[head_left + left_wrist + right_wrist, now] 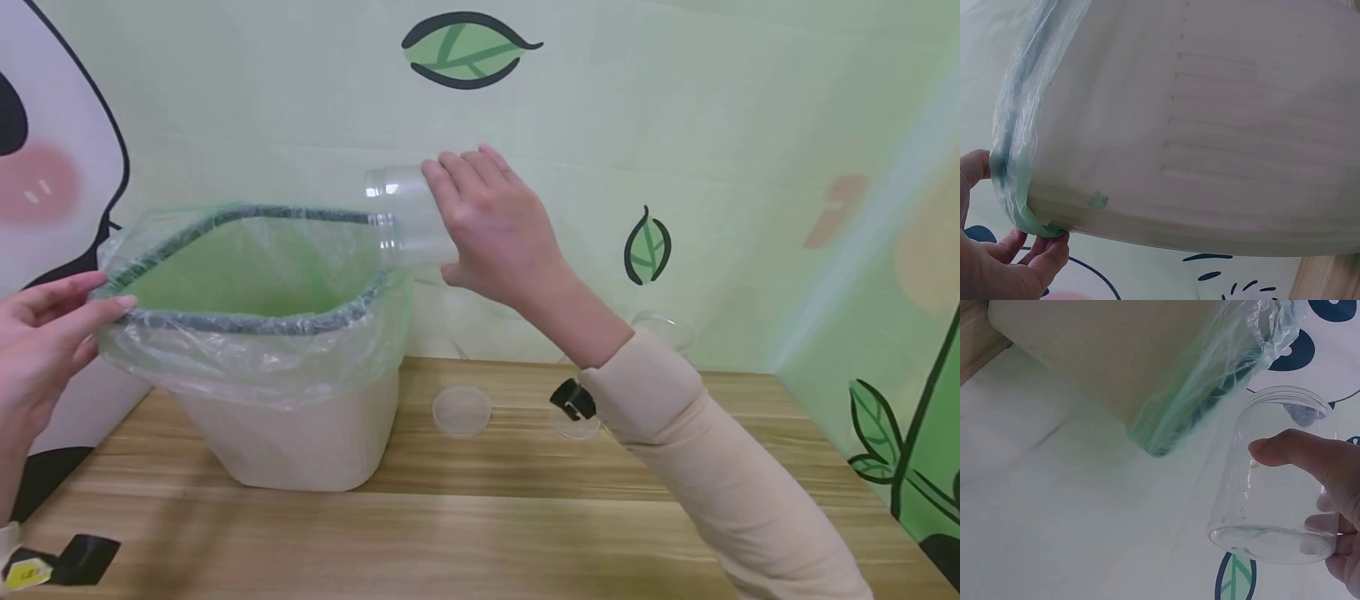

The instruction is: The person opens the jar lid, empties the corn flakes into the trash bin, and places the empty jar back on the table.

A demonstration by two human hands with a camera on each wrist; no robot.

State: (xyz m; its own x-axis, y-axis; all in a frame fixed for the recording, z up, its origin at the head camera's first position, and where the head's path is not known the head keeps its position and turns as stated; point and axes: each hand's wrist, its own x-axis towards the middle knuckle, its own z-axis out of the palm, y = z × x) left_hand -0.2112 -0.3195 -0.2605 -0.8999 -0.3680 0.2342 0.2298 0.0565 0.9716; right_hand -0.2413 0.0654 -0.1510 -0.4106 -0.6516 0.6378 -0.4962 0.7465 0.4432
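A pale waste bin (pixel 292 442) stands on the table at the left, lined with a translucent green bag (pixel 247 362) folded over its dark rim. My left hand (pixel 45 350) pinches the bin's left rim corner through the bag, thumb outside; in the left wrist view its fingers (pixel 1050 256) touch the bag's edge. My right hand (pixel 502 229) grips a clear jar (pixel 416 217) tipped on its side, its open mouth facing left at the bin's right rim. In the right wrist view the jar (pixel 1266 500) looks see-through, with small specks on its wall.
A clear round disc, like a lid (pixel 462 411), lies on the wooden table (pixel 450 542) right of the bin. A second clear disc (pixel 577 429) is partly covered by the right sleeve's black strap. Another clear container (pixel 667 329) shows behind the forearm. A leaf-printed backdrop (pixel 315 100) rises behind.
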